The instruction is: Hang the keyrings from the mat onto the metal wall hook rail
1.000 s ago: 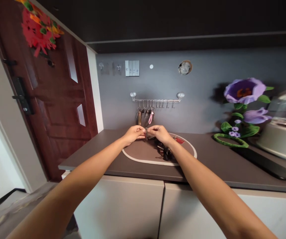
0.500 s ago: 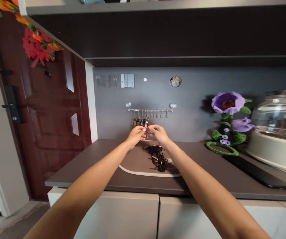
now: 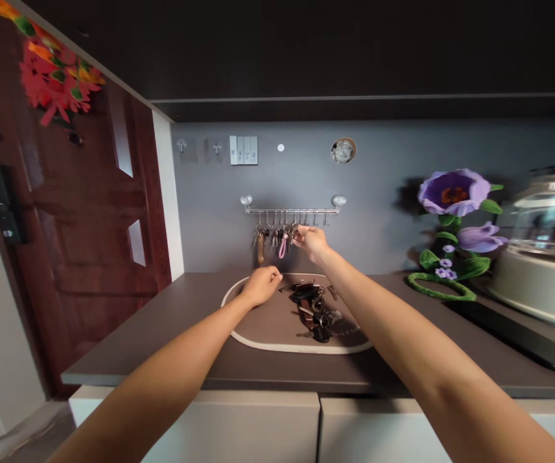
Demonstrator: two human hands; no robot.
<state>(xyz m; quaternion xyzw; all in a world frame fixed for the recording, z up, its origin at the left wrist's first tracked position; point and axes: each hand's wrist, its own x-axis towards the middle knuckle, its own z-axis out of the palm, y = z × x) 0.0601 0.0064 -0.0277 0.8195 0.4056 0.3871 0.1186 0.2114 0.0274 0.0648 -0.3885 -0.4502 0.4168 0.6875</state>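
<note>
Key ring (image 3: 294, 230) in right hand (image 3: 312, 243) (near hook rail (image 3: 301, 211)).

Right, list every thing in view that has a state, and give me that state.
Hook rail, mounted, partly filled
Right hand, pinching a key bunch at the hook rail
Left hand, curled, nothing visible in it
Pink strap, hanging
Mat, lying flat
Key pile, heaped on the mat
Upper purple flower, open
Lower purple flower, nearly closed
Cabinet doors, shut
Wall hole, stuffed
</note>
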